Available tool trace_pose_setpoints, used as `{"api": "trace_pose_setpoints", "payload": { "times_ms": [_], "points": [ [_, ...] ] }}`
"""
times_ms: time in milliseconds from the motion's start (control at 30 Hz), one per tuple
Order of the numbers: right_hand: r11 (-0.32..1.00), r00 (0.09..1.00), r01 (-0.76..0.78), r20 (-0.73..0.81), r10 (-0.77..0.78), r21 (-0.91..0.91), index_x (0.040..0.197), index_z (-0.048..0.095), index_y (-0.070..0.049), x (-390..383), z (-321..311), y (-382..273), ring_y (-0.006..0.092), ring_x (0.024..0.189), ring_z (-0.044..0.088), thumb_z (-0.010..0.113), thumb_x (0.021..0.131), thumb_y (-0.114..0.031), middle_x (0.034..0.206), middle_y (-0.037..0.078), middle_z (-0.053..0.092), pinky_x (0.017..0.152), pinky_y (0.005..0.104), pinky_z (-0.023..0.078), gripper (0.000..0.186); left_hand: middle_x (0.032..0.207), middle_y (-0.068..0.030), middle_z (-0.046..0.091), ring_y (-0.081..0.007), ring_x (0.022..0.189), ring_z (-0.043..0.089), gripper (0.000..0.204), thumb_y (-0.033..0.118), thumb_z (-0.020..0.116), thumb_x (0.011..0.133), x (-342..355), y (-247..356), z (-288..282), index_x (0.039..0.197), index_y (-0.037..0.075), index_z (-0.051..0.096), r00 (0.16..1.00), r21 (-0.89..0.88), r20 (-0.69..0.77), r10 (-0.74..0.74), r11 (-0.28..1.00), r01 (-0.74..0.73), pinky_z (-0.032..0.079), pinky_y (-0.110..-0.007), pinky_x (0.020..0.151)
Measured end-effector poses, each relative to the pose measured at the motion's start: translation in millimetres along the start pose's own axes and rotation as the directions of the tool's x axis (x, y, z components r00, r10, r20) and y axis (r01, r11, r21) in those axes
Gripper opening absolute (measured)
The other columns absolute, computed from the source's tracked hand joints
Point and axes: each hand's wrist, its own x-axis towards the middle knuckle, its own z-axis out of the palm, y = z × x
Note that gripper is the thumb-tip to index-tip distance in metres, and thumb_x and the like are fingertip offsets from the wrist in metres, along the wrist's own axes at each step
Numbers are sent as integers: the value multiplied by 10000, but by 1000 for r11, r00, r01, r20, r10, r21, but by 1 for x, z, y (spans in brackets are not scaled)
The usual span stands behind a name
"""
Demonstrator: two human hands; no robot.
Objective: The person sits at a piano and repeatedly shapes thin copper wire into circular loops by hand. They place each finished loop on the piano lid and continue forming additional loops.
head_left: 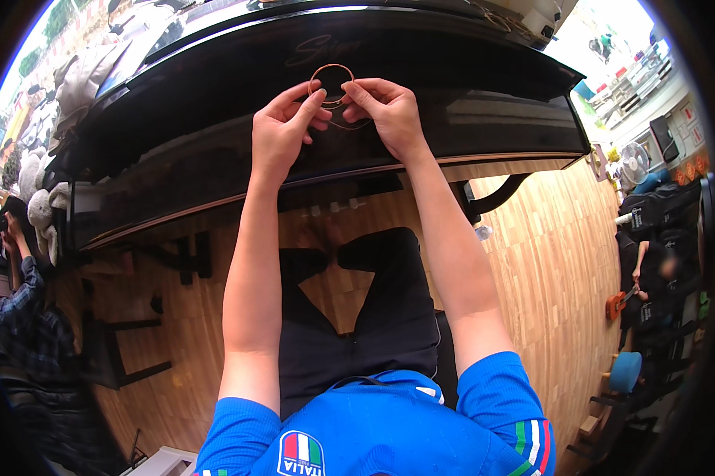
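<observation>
Both my hands are raised over a glossy black piano with its lid down. Between them they hold a thin coil of copper-coloured wire, which looks like a coiled instrument string. My left hand pinches its left side with thumb and forefinger. On the right side, my right hand grips it the same way, its thumb tip lying over the ring. A thin loose strand bows out below the coil, between the curled fingers of both hands.
Plush toys and cloth lie by the piano's left end. A person is at far left. On the right, another person sits near a small orange guitar-like instrument, a blue-topped stool and a white fan.
</observation>
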Motion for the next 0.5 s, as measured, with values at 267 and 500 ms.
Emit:
{"api": "trace_pose_setpoints", "payload": {
  "times_ms": [267, 500],
  "points": [
    [981, 991, 125, -30, -130, -147, 1000, 765, -6, 3, -2, 10, 107, 859, 670, 758, 904, -137, 905, 36, 740, 788, 226, 520, 162, 1028, -142, 752, -173, 860, 732, 325, 211, 667, 969, -3, 3, -16, 1216, 0, 682, 971, -82, 238, 1, 996, 19, 541, -238, 698],
    [991, 998, 49, -20, -52, -122, 1014, 755, 1, 1, -1, 5, 91, 805, 670, 757, 909, -162, 874, 44, 739, 732, 217, 520, 194, 1115, -154, 732, -194, 955, 729, 328, 91, 692, 934, -4, 6, -16, 1242, -19, 654, 936, -71, 352, 11, 997, 15, 569, -272, 811]
  ]
}}
